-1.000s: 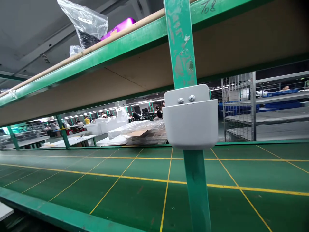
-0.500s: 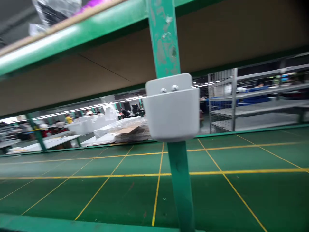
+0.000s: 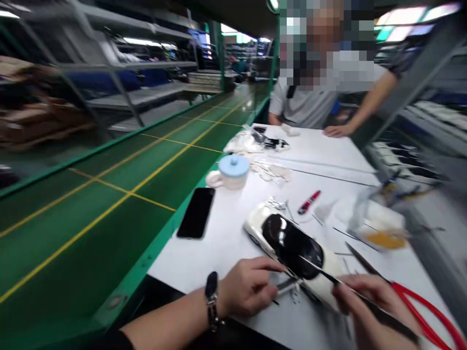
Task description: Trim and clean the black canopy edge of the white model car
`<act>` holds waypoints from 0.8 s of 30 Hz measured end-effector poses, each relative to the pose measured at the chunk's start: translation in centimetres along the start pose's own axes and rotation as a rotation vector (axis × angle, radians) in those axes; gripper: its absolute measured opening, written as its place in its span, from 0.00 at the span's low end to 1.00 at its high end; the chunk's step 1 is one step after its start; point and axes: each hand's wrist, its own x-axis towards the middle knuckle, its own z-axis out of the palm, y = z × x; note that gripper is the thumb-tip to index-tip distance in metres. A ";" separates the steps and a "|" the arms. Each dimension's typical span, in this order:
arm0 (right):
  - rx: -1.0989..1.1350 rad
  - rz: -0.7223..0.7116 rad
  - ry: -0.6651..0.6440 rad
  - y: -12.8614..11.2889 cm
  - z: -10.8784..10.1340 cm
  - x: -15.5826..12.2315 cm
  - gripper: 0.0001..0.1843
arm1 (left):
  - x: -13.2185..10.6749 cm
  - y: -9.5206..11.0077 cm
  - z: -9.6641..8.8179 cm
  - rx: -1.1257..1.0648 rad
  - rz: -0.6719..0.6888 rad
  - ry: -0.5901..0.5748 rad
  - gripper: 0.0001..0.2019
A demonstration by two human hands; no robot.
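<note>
- The left hand [image 3: 248, 289] pinches a small silvery part [image 3: 288, 286] against the near side of one white model car [image 3: 292, 248], steadying it on the white table [image 3: 219, 243]
- The right hand [image 3: 368, 304] is closed around a thin dark tool [image 3: 317, 272], its tip laid on the car's black roof
- One black phone [image 3: 196, 212], one lidded cup [image 3: 230, 171] and one red pen [image 3: 309, 201] lie clear of the work; a co-worker's hand [image 3: 337, 130] rests at the far end

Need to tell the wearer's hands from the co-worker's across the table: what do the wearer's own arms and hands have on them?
Both are bare: no gloves. The left hand has a dark, beaded-looking wristband and what looks like a dark sleeve edge further up the forearm. The right hand shows no glove or ring; its wrist is out of frame and the view is blurred.
</note>
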 end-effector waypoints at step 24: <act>0.017 0.125 -0.244 0.5 2.8 0.4 0.20 | -0.4 0.1 -1.3 -0.008 -0.011 0.017 0.15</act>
